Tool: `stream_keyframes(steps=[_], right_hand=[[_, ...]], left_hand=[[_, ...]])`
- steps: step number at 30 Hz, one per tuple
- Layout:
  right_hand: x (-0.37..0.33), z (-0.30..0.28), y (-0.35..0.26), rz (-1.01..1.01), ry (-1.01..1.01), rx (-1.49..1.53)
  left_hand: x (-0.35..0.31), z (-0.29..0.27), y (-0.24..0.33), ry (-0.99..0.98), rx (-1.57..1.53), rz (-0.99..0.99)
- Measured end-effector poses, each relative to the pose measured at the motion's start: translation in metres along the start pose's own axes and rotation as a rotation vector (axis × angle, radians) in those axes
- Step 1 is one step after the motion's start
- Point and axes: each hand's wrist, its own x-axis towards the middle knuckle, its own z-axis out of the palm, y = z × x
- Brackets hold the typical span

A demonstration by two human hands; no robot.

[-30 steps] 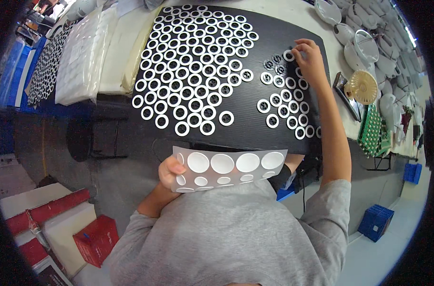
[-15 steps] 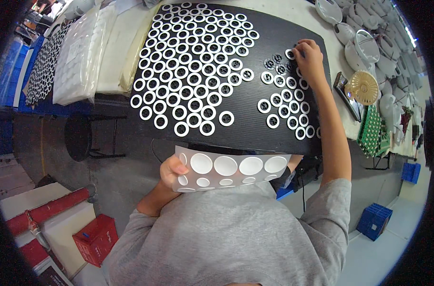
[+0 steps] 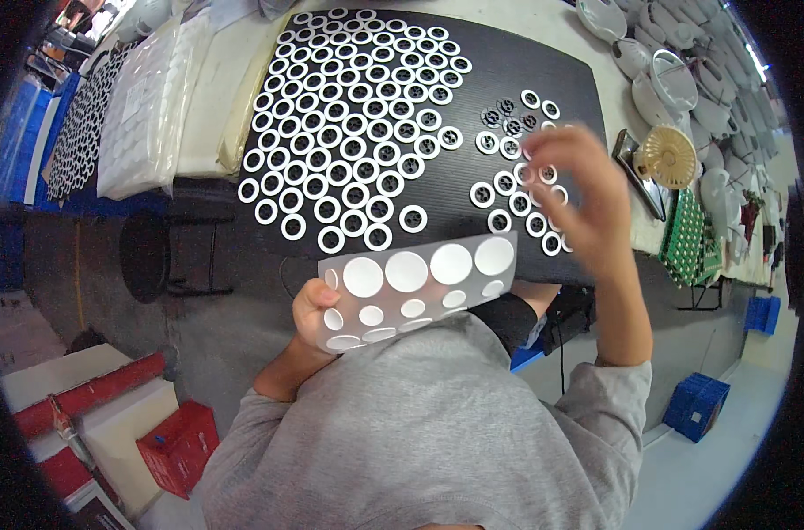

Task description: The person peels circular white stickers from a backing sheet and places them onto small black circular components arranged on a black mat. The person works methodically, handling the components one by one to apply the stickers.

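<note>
Two hands are in view, and your right hand (image 3: 592, 196) has changed most: half a second ago its fingers were at a ring in the far right of the black board (image 3: 486, 75), and now they have drawn back over the nearer rings. That leaves the far white ring (image 3: 521, 98) uncovered and brings the hand closer to your sheet. Motion blurs it; thumb and fingers look parted, though you cannot tell whether anything tiny sits between them.

Your left hand (image 3: 313, 309) pinches the left end of the translucent sheet (image 3: 433, 299), thumb on the front, the other fingers largely hidden behind. The sheet is in front of your body, its right end tipped up more than before, its upper edge overlapping the board's near side in view.

It looks thin, smooth and flexible, bowing gently, with matte white discs (image 3: 406, 271) in rows, round above and flattened to ovals below. The board shows fine, grain-like lines. On it lie many smooth, flat white-rimmed parts (image 3: 379, 208) with black centres, plus several bare black spoked pieces (image 3: 491, 117). Glossy white shells (image 3: 671, 93) and a ribbed cream fan (image 3: 666, 157) stand to the right.
</note>
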Motion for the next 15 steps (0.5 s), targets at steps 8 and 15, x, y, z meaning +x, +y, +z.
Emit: stream_keyframes(steps=[8,15], right_hand=[[-0.050,0.031,-0.030,0.062,-0.042,0.202],[-0.061,0.035,-0.026,0.280,-0.122,0.536]], left_hand=[[0.006,0.009,-0.002,-0.041,0.010,-0.096],[-0.001,0.003,-0.002,-0.086,0.165,-0.141]])
